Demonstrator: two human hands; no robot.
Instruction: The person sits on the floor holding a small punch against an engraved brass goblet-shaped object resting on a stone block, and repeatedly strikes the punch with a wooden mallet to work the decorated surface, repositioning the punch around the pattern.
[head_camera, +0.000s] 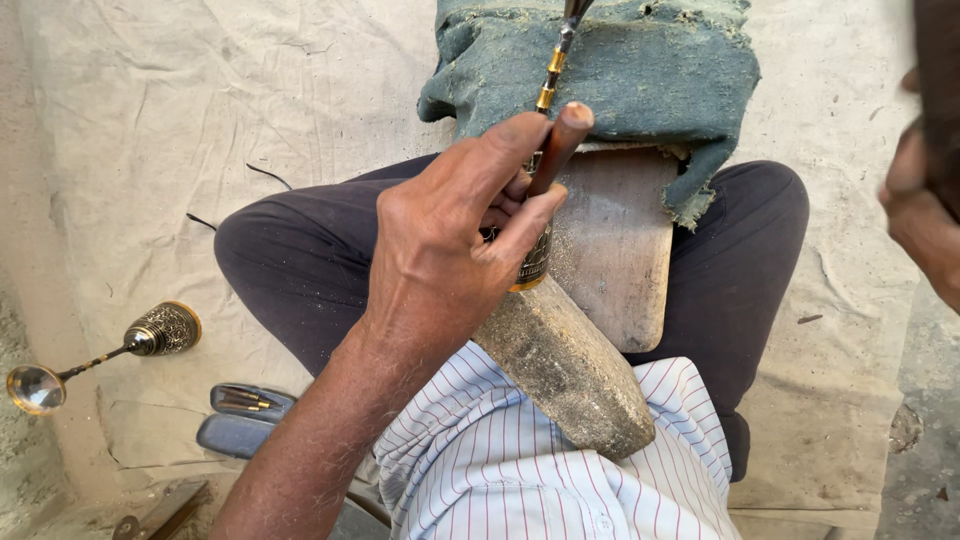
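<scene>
Pinching a smooth brown wooden-handled tool (558, 140), the left hand (450, 235) steadies an engraved black-and-brass metal piece (535, 255) on the worn wooden block (610, 250); the right hand (925, 215), blurred, can't be judged.

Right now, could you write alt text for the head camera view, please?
A left hand presses a wooden-handled tool and an engraved brass piece onto a wooden block in the lap. The right hand is raised, blurred. A finished brass goblet lies on the cloth.

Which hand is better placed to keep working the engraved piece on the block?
Left, probably. The left hand already grips the tool against the engraved brass piece on the wooden block. The right hand sits at the frame's right edge, apart from the piece.
</scene>
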